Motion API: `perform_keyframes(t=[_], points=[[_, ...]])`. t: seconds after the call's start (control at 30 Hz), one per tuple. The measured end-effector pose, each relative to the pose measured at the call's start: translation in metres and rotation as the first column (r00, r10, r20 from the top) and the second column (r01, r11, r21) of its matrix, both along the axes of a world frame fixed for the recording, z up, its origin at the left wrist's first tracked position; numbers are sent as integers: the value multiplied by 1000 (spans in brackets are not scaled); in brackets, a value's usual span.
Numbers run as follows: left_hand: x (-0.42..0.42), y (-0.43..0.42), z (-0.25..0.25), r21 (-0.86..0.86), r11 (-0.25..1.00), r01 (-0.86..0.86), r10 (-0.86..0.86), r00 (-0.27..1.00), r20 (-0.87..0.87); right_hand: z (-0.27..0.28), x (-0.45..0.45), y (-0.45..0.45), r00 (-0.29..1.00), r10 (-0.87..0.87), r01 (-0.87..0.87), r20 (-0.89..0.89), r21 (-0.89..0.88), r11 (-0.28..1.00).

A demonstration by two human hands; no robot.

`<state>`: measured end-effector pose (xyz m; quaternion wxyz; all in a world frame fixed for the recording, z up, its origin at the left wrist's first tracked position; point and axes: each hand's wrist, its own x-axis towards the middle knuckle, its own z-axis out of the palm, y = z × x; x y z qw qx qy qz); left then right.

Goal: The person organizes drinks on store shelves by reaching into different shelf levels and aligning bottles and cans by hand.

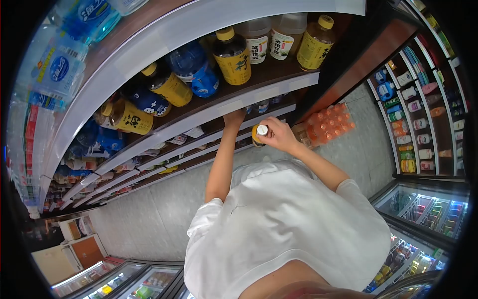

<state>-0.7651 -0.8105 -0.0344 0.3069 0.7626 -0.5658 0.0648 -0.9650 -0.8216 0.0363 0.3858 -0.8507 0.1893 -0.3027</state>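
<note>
My right hand (280, 134) is closed around the top of a bottle (256, 137) with a white cap and a dark, yellowish body, held just in front of the shelf. My left hand (234, 117) reaches under the edge of the shelf board (259, 92) into the level below; its fingers are hidden there. Close to it, several clear bottles (262, 105) stand on that lower level. On the board above are a yellow-labelled, yellow-capped bottle (234, 62), a blue bottle (199, 72) and two pale bottles with white labels (256, 47).
An orange pack of bottles (328, 123) sits on the grey tiled floor (164, 209) at the shelf's right end. Another stocked shelf (418, 119) stands to the right. Glass-door coolers (423, 209) line the area behind me. Large blue-labelled water bottles (57, 65) are at upper left.
</note>
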Motion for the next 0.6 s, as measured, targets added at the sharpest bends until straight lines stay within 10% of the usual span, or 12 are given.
perform_keyframes(t=[0.6], points=[[10,127,1,-28,968,-248,146,655,-742,-4,128,2,979,196,-197,48,12,980]])
